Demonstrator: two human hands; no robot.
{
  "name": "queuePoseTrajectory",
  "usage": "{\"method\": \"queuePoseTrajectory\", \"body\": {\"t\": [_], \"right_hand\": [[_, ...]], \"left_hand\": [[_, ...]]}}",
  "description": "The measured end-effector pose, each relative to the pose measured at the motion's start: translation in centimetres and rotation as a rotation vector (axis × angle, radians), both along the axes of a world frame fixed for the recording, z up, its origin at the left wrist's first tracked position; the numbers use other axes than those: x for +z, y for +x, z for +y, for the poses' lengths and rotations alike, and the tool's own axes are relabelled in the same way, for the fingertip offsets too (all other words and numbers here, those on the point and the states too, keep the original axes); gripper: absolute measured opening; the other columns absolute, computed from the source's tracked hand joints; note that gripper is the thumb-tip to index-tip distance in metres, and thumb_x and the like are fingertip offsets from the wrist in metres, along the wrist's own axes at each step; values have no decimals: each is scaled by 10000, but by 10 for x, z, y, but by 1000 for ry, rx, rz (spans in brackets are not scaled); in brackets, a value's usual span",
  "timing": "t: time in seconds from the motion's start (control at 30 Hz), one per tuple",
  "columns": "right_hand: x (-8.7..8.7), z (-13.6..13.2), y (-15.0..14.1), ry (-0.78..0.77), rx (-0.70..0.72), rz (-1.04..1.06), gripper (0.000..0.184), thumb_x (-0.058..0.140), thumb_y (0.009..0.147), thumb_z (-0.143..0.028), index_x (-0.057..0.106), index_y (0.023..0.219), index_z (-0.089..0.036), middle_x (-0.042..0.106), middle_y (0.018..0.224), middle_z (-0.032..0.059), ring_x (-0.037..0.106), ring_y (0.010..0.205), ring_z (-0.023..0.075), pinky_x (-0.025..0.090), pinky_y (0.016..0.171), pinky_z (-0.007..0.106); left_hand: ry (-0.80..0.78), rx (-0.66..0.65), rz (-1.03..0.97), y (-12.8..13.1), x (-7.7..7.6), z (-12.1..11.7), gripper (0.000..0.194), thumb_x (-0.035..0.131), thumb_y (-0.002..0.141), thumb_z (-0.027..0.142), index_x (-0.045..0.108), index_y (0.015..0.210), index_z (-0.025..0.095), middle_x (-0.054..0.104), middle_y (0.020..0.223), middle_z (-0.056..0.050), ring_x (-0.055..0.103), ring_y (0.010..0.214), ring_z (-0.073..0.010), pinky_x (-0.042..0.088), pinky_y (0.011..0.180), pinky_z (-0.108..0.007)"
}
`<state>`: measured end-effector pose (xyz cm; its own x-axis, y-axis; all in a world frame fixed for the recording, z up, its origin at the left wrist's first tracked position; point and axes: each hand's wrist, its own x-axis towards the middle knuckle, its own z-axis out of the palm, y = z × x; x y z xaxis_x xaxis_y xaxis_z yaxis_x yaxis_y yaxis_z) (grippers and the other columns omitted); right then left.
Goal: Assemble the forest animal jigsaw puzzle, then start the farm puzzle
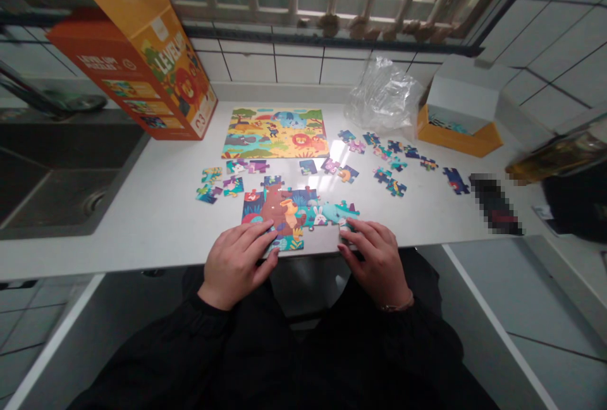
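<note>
Brown and teal fill the part-built puzzle (277, 207), which lies flat along the near edge of the white counter (156, 207), its long axis running left to right. Your left hand (241, 258) rests on its near left part, fingers stretched out and loose, grasping nothing. Your right hand (374, 255) is at the near right end, fingers bent down by a small pale piece (345, 226); you can't tell from here whether they pinch it or only touch it. Between your hands, the puzzle's near side has a gap, just left of your right fingertips, so your right hand is nearer to it. Loose pieces lie on the far side, beyond both hands.
</note>
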<state>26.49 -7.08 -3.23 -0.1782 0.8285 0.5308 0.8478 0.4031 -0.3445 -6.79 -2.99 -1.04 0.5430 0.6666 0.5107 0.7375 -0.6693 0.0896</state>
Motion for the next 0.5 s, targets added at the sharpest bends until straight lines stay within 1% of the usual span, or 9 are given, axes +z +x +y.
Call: {"method": "queuePoseTrajectory", "body": {"t": [0.27, 0.43, 0.5], "right_hand": [[0, 0, -1, 5, -5, -6, 224, 760, 1017, -317, 744, 1238, -285, 752, 1399, 87, 645, 1231, 331, 492, 1082, 555], [-2, 0, -2, -6, -17, -22, 321, 748, 1027, -340, 720, 1343, -289, 743, 1405, 92, 637, 1246, 334, 482, 1094, 554], [-3, 0, -1, -17, -21, -29, 321, 748, 1025, -345, 729, 1343, -308, 738, 1412, 86, 636, 1253, 335, 475, 1101, 552]], "left_hand": [[-9, 4, 0, 0, -2, 0, 352, 749, 986, 306, 670, 1322, 237, 723, 1434, -35, 700, 1195, -291, 550, 973, -469], [-11, 5, 0, -1, -3, -1, 363, 757, 982, 305, 668, 1328, 240, 718, 1442, -29, 699, 1201, -287, 549, 971, -471], [-10, 6, -2, -1, -3, -1, 366, 759, 980, 302, 666, 1329, 241, 719, 1441, -26, 697, 1205, -287, 551, 971, -469]]}}
